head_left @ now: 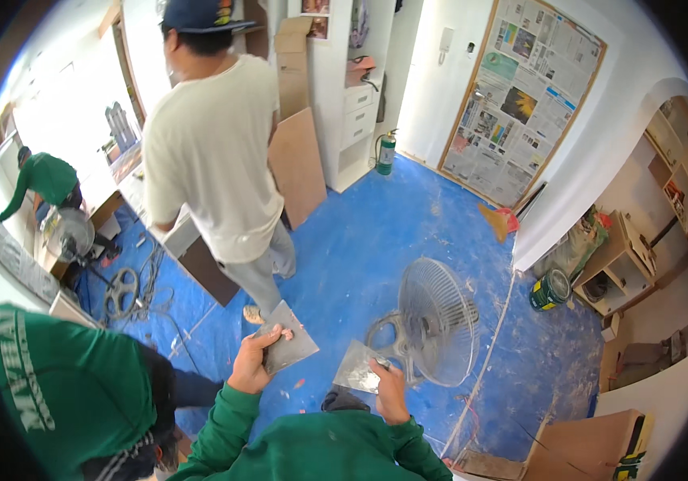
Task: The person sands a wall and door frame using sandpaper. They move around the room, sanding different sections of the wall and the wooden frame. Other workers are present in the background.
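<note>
My left hand [251, 362] grips a flat grey metal plate [294, 346], with the thumb over its face near a small pinkish lump of putty [286, 333]. To its right, my right hand [393, 394] is closed round the handle of a wide putty knife [357, 365]. The knife's blade points up and left and carries pale smears. A gap separates the blade from the plate. Both are held in front of my green-sleeved body, above the blue floor sheet [344, 248].
A standing fan [438, 322] is just ahead of my right hand. A person in a cream shirt [215, 152] stands ahead left; people in green are close left [71, 385] and far left [49, 178]. Cables [151, 280], a paint bucket [550, 290] and a fire extinguisher [385, 154] are on the floor.
</note>
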{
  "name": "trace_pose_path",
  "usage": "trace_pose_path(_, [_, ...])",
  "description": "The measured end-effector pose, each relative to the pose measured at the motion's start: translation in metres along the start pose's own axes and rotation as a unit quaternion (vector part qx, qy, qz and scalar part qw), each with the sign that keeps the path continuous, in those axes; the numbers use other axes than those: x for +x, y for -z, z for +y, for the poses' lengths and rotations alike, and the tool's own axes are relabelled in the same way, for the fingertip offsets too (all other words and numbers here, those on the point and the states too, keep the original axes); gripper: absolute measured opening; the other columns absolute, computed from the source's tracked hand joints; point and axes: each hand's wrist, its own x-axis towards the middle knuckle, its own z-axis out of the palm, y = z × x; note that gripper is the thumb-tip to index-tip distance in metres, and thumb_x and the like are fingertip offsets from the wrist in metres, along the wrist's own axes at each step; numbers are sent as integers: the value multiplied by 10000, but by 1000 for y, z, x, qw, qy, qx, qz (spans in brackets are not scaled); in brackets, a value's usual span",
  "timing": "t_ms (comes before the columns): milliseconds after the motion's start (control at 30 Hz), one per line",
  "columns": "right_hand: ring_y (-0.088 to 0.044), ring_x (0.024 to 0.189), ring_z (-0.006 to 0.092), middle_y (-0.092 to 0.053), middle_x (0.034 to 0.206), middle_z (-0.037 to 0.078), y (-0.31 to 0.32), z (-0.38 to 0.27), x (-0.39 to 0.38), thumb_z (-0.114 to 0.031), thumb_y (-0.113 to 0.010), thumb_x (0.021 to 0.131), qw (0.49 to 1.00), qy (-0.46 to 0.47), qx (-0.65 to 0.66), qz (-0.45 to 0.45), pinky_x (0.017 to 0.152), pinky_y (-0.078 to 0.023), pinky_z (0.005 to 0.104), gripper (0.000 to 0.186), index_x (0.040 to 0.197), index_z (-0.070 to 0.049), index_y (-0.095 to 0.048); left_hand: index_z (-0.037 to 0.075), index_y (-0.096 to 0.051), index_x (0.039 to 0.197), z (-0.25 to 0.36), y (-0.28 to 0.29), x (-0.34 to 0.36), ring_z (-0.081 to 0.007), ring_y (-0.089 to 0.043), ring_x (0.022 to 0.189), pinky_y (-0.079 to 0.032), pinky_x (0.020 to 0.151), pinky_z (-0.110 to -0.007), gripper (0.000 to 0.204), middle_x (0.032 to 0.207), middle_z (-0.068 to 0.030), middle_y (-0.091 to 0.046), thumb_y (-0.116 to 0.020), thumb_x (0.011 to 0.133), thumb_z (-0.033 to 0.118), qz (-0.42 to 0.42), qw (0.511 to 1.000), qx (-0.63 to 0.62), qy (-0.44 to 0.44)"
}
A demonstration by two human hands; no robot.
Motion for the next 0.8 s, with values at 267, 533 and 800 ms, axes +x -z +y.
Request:
trace_pose_path(267, [-601,925,92,-684,992,11,-75,-66,163,-170,-661,950,993,34,-83,-77,834,-469,269,264,1103,45,-687,2,-622,1068,55,-39,124,-214,-676,904,-578,838,-394,140,964,-88,-678,-610,966,98,31,999,2,-17])
trace_pose_path(533, [-571,868,88,-667,952,2,-129,-109,298,-169,-661,949,998,30,-25,-45,772,-464,262,249,1108,20,-689,-6,-632,970,104,-67,272,-198,-626,858,-548,841,-343,112,929,-77,-652,-595,979,99,8,999,38,-20])
trace_pose_path(800, [-630,860,127,-688,990,40,-135,-166,397,-199,-676,932,993,91,-24,71,792,-506,288,341,1173,42,-656,15,-595,1038,150,-116,425,-179,-611,885,-534,837,-340,127,940,-47,-606,-577,1004,136,-48,995,61,64])
